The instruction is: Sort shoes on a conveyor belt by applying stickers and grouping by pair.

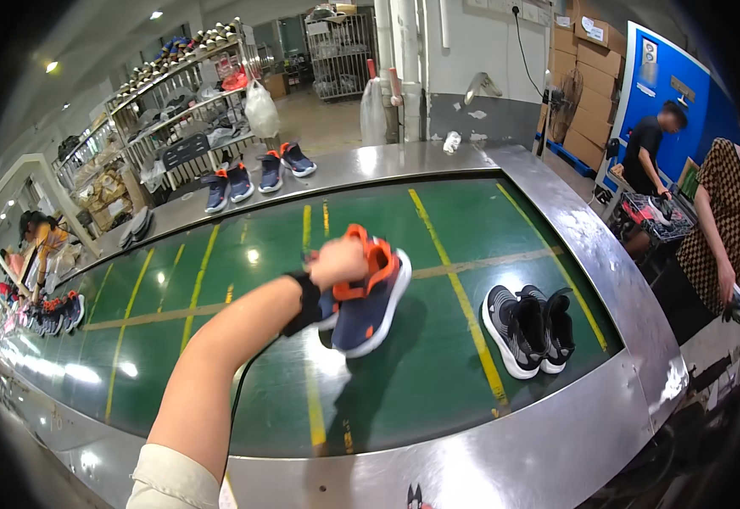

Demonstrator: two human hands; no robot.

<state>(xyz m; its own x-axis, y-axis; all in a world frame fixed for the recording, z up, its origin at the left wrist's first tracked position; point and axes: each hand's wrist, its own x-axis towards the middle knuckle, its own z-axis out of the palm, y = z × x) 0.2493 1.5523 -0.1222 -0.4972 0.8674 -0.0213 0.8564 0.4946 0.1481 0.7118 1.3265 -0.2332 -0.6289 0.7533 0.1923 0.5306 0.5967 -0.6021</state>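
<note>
My left hand (340,263), with a black band at the wrist, reaches out over the green conveyor belt (259,373). Its fingers are closed on the orange collar of a navy sneaker (365,310) with a white sole, toe toward me. Part of a second navy sneaker (327,314) shows beside it, mostly hidden by the hand and the first one. A shadow falls on the belt below them. To the right, a pair of black and grey sneakers (522,327) with white soles stands on the belt. My right hand is out of view.
A metal rim (573,424) frames the belt. Several navy and orange sneakers (259,174) stand along its far side, more shoes (56,314) at far left. Dark tool tips (415,495) show at the near edge. Co-workers (713,229) stand at right; loaded shelves (175,110) behind.
</note>
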